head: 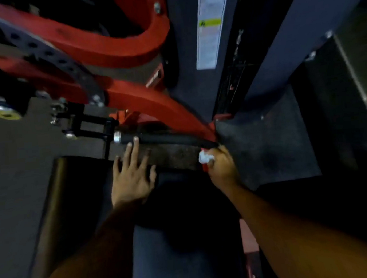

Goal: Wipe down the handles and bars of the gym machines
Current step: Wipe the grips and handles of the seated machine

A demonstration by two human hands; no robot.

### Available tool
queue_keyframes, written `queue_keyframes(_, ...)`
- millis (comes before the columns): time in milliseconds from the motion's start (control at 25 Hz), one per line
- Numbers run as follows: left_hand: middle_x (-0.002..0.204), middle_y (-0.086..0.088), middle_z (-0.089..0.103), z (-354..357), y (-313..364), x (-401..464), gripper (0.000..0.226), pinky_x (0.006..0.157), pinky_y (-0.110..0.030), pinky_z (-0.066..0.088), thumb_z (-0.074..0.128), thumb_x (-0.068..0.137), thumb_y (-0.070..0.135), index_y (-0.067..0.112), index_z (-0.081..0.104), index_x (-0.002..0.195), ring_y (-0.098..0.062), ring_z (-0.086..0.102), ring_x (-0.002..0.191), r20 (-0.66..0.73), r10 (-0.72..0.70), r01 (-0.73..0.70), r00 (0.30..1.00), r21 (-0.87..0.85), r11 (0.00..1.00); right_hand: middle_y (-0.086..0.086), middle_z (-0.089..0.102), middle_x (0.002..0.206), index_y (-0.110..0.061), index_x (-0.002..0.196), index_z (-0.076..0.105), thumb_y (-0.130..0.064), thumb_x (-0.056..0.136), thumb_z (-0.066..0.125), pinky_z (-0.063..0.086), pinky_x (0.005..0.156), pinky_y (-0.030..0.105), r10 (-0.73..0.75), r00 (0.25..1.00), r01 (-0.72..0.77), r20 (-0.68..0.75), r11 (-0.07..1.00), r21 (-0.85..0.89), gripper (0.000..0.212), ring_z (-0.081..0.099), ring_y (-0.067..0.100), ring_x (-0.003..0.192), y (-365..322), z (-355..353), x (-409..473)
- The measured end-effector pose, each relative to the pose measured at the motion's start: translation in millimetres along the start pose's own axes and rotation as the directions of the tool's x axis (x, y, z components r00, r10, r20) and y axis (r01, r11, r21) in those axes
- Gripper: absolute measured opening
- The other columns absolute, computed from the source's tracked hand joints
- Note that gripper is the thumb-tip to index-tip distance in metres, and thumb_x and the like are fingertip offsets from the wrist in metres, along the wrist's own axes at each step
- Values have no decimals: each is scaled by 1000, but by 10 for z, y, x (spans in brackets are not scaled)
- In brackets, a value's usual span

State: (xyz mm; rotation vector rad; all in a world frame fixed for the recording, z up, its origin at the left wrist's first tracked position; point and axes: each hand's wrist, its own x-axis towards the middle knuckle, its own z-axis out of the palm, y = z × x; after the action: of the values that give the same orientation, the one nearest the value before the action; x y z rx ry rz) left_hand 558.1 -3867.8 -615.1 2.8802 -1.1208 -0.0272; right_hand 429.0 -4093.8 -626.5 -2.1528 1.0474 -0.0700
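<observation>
While right hand (221,168) clamps a white wipe (205,157), black foam handle (167,140) gets cleaned at its inner end.
Left hand (132,175) flat, fingers spread, fingertips touching the handle near its chrome cap (117,136) (probably steadying). Handle juts off red machine arm (144,100). No containers visible.

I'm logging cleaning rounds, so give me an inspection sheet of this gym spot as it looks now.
Surface: dark rubber floor, speckled.
Job's things: black handle grip on red machine frame; crumpled white wipe at the grip's frame end.
Clutter: nothing seen.
Hands: left hand open, fingertips touching the grip; right hand grips the wipe.
Cables: thin cables in the weight-stack column, blurred.
Surroundings: instruction label on column; black pad below.
</observation>
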Motion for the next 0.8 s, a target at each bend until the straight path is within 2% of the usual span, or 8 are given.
queue_keyframes(120, 173, -4, -3, -54, -19, 5, 54, 120, -57, 26, 39, 99, 47, 20, 58, 142, -25, 11, 159, 2, -55, 55, 998, 58, 997, 2, 61, 120, -13, 105, 73, -10, 95, 57, 44, 104, 34, 42, 997, -49, 71, 994, 97, 19, 58, 23, 114, -84, 326, -148)
queue_keyframes(320, 173, -6, -4, 2, -26, -15, 51, 121, -60, 22, 41, 101, 42, 27, 49, 149, -26, 4, 159, 39, -25, 22, 999, 94, 995, 10, 61, 110, -9, 96, 68, -8, 92, 55, 55, 80, 45, -8, 996, 20, -90, 992, 128, 13, 64, 31, 95, -125, 546, -235)
queue_keyframes(400, 172, -9, 4, -19, -39, 52, 58, 121, -66, 17, 54, 92, 29, 27, 47, 150, -29, 6, 159, 49, 127, -133, 991, 141, 981, 9, 62, 105, -10, 92, 68, -19, 94, 53, 55, 72, 43, -22, 986, 42, -163, 992, 122, 18, 64, 31, 89, -135, 570, -253)
queue_keyframes(520, 170, -13, 16, -213, 92, 424, 83, 120, -64, 20, 54, 81, 27, 26, 29, 160, -31, 22, 155, 200, 508, -546, 838, 301, 782, 7, 63, 103, -13, 92, 69, -33, 98, 57, 50, 64, 38, -13, 977, 42, -214, 990, 132, 24, 65, 32, 85, -130, 588, -285)
queue_keyframes(560, 167, -12, 26, -314, 186, 702, 83, 118, -57, 28, 55, 85, 32, 26, 23, 161, -30, 34, 149, 276, 504, -571, 818, 291, 768, 7, 62, 102, -13, 91, 69, -30, 97, 60, 49, 62, 37, -18, 972, 52, -233, 989, 141, 20, 65, 32, 83, -112, 620, -276)
queue_keyframes(640, 146, -8, 52, -479, 421, 1253, 70, 101, -43, 45, 61, 91, 42, 26, 34, 154, -30, 55, 127, 440, 337, -469, 832, 236, 851, 6, 61, 101, -15, 91, 68, -21, 94, 59, 52, 61, 38, -41, 968, 75, -248, 989, 130, 11, 65, 32, 82, -67, 676, -220)
queue_keyframes(720, 128, -8, 66, -518, 563, 1539, 49, 88, -37, 48, 67, 91, 37, 28, 56, 137, -33, 64, 114, 585, 183, -343, 790, 175, 923, 3, 60, 103, -17, 94, 68, -19, 91, 55, 54, 64, 39, -61, 971, 91, -232, 989, 121, 13, 65, 28, 86, -22, 723, -210)
queue_keyframes(800, 120, -8, 70, -475, 586, 1651, 36, 86, -36, 49, 69, 89, 29, 30, 67, 125, -33, 67, 110, 619, 148, -268, 771, 105, 958, 1, 61, 105, -18, 96, 69, -19, 91, 58, 54, 65, 36, -48, 964, 86, -260, 987, 134, 13, 64, 25, 89, -14, 741, -188)
